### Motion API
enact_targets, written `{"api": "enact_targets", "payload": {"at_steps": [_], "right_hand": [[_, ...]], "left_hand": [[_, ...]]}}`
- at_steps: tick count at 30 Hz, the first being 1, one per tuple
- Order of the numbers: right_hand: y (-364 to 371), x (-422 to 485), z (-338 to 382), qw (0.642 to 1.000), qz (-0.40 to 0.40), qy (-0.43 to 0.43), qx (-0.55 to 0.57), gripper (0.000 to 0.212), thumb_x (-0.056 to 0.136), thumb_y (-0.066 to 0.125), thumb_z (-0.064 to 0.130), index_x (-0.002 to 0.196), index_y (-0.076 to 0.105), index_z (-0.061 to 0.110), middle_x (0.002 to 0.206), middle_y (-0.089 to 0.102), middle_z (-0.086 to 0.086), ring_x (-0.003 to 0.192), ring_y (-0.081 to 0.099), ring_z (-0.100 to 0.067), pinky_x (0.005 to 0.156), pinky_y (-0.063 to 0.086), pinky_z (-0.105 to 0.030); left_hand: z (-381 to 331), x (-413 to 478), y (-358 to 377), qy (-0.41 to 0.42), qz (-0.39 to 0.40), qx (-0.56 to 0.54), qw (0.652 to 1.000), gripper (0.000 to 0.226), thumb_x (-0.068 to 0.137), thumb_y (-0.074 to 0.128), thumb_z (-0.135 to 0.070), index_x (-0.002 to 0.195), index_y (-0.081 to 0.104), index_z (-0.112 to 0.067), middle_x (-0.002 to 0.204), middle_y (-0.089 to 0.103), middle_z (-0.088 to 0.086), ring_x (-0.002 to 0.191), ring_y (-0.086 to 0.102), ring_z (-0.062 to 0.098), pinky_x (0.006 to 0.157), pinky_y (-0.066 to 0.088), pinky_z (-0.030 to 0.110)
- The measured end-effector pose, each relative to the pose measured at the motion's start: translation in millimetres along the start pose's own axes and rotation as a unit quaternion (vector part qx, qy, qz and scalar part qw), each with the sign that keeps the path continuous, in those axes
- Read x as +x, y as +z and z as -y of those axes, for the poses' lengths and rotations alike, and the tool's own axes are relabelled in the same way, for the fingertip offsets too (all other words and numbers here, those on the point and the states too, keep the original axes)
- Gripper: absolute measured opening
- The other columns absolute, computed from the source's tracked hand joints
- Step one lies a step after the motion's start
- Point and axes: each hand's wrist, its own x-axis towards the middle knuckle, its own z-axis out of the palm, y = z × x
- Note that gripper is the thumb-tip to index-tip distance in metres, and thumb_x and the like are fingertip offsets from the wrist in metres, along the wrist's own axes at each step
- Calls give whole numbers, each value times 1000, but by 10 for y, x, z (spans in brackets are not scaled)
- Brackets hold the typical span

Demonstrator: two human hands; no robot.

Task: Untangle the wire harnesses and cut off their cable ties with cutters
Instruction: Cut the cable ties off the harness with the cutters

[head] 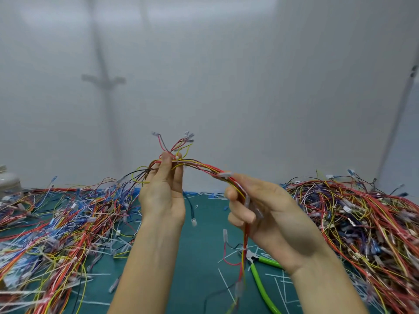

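Spread over the left side of the mat [204, 234]: a loose heap of wires [56, 223], reaching the left edge. Piled on the right side, up to the right edge: a second heap [353, 223]. Between them, near the front edge: cutters [260, 275], among cut cable ties [226, 282]. Above the middle: one wire harness [199, 166], stretched from left hand [162, 191] to right hand [267, 209]. Behind everything, a wall [226, 75].

Lighting is bright, even and diffuse — shadows stay faint. Detail is soft throughout; wide-angle distortion bends the frame edges.
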Motion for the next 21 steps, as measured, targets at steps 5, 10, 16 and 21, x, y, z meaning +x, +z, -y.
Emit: {"api": "enact_targets", "payload": {"at_steps": [5, 10, 16, 21], "right_hand": [[-41, 7, 31, 999, -24, 2, 47, 39, 91, 49, 20, 118, 67, -2, 106, 72, -13, 51, 50, -11, 53, 48, -23], [-38, 1, 51, 991, -107, 9, -79, 32, 88, 51, 23, 98, 77, 7, 79, 72, -11, 44, 43, -13, 50, 44, -24], [-121, -54, 106, 958, -114, 45, -258, 36, 97, 44, 13, 88, 79, 11, 80, 72, -8, 64, 56, -16, 70, 44, -31], [-229, -54, 100, 971, -125, 11, -203, 32, 94, 48, -1, 100, 77, 9, 84, 71, -3, 77, 61, -13, 80, 43, -35]], "left_hand": [[0, 46, -40, -10, -30, -30, 999, 7, 94, 60, -7, 88, 59, -10, 67, 66, -5, 57, 68, 3, 58, 54, 14], [18, 44, -24, 3, -58, -47, 997, 15, 93, 61, -7, 80, 56, -13, 64, 64, -6, 56, 66, 2, 57, 54, 13], [-109, 90, -54, 32, -80, -67, 994, 16, 94, 60, -10, 79, 54, -12, 72, 64, -3, 57, 66, 3, 57, 53, 13], [-180, 112, -112, 9, -76, -90, 993, 12, 95, 59, -13, 83, 60, -11, 56, 68, -6, 59, 67, 3, 72, 57, 14]]}}
